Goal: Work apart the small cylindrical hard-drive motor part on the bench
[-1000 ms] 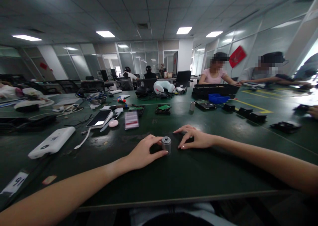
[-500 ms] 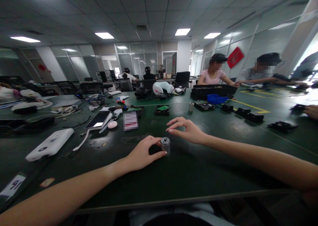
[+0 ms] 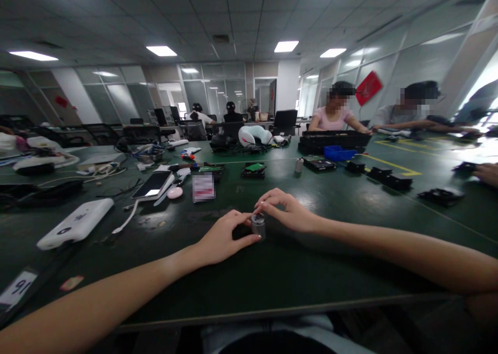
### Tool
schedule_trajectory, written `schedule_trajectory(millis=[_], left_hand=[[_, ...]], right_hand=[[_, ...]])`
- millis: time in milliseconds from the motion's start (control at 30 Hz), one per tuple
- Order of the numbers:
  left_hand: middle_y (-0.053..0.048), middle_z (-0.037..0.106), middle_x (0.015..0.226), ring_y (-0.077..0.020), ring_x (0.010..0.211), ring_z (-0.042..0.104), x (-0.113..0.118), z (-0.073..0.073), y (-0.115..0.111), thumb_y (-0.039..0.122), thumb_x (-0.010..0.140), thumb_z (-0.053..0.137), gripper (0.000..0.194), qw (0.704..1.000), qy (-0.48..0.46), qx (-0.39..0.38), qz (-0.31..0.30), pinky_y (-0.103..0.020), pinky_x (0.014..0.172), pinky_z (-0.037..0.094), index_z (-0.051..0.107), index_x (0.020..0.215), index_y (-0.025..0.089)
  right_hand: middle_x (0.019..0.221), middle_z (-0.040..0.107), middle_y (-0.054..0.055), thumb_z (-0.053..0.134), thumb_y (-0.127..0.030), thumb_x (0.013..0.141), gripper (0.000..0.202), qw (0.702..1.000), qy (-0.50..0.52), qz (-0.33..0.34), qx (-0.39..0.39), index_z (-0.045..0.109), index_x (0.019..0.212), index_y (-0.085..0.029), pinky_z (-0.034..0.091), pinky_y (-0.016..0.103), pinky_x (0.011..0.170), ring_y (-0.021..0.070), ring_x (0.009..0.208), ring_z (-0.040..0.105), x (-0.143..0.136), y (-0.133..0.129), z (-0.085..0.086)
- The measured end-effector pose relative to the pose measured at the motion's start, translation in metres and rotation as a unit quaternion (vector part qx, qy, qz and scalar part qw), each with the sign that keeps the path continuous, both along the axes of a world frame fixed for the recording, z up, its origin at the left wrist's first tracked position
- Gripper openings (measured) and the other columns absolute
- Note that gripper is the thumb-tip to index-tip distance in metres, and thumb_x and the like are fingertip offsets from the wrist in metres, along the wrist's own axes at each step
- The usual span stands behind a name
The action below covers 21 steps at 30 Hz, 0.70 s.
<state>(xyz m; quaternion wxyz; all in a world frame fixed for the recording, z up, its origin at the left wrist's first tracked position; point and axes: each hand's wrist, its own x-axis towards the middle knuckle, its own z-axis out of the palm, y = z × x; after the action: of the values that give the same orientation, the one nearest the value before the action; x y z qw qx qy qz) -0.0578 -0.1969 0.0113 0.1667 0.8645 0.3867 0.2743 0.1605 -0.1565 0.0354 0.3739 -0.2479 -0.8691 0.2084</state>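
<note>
Cylinder (image 3: 259, 230): upright on the green table (image 3: 311, 276), between both hands.
Left hand (image 3: 222, 239): curved round the cylinder's side, thumb and forefinger parted by its width, holding it.
Right hand (image 3: 290, 212): bent over the cylinder's top, fingertips close together; cannot tell whether gripping anything.
Label (image 3: 203, 188): flat beyond the left hand, blurred.
Pink disc (image 3: 175, 193): left of the label, near the phone (image 3: 153, 184).
Small cylinder (image 3: 298, 165): upright beyond the right hand, beside a drive (image 3: 319, 163).
Blue tray (image 3: 340, 153): just behind the drive.
</note>
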Motion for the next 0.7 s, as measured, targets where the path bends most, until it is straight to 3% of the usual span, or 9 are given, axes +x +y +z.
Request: schedule_trajectory(millis=[100,167,333,500,700], left_hand=[[-0.003,0.063,0.103,-0.0196,0.096,0.057,0.000,0.000,0.000,0.039,0.085,0.063,0.035,1.000,0.003,0.002,-0.001,-0.034,0.087,0.045,0.059,0.117,0.026],[-0.003,0.063,0.103,-0.0196,0.095,0.058,0.000,0.000,0.000,0.039,0.085,0.063,0.034,1.000,0.004,0.002,0.000,-0.034,0.086,0.046,0.059,0.116,0.026],[-0.003,0.063,0.102,-0.0196,0.095,0.058,0.000,0.000,0.000,0.040,0.084,0.064,0.032,1.000,-0.003,0.002,0.003,-0.034,0.086,0.046,0.060,0.112,0.024],[-0.003,0.063,0.100,-0.0197,0.094,0.058,0.000,0.000,0.000,0.041,0.085,0.063,0.031,1.000,0.001,0.007,0.001,-0.034,0.086,0.046,0.061,0.110,0.024],[-0.003,0.063,0.101,-0.0197,0.094,0.059,-0.001,-0.001,0.000,0.041,0.084,0.063,0.036,1.000,0.003,0.005,0.010,-0.034,0.085,0.046,0.059,0.115,0.023]], right_hand=[[0.088,0.070,0.005,0.038,-0.045,0.097,0.050,0.999,0.040,-0.033,-0.010,0.072,0.070,-0.019,0.041,0.033,0.090,0.0176,0.094,0.060,0.001,0.002,0.002],[0.087,0.070,0.004,0.038,-0.046,0.096,0.052,0.997,0.054,-0.048,-0.014,0.070,0.067,-0.018,0.041,0.033,0.090,0.0177,0.093,0.060,0.003,0.004,0.004],[0.099,0.069,0.004,0.056,-0.039,0.090,0.025,1.000,0.005,-0.012,-0.012,0.072,0.097,-0.023,0.042,0.034,0.089,0.0183,0.098,0.059,0.004,0.001,0.004],[0.104,0.067,0.005,0.063,-0.035,0.086,0.017,0.999,-0.032,0.012,-0.006,0.073,0.095,-0.025,0.044,0.035,0.089,0.0183,0.100,0.058,-0.001,-0.003,0.000],[0.098,0.068,0.004,0.060,-0.036,0.088,0.019,0.999,0.042,0.003,0.011,0.073,0.096,-0.025,0.044,0.036,0.091,0.0184,0.097,0.059,0.007,0.008,0.008]])
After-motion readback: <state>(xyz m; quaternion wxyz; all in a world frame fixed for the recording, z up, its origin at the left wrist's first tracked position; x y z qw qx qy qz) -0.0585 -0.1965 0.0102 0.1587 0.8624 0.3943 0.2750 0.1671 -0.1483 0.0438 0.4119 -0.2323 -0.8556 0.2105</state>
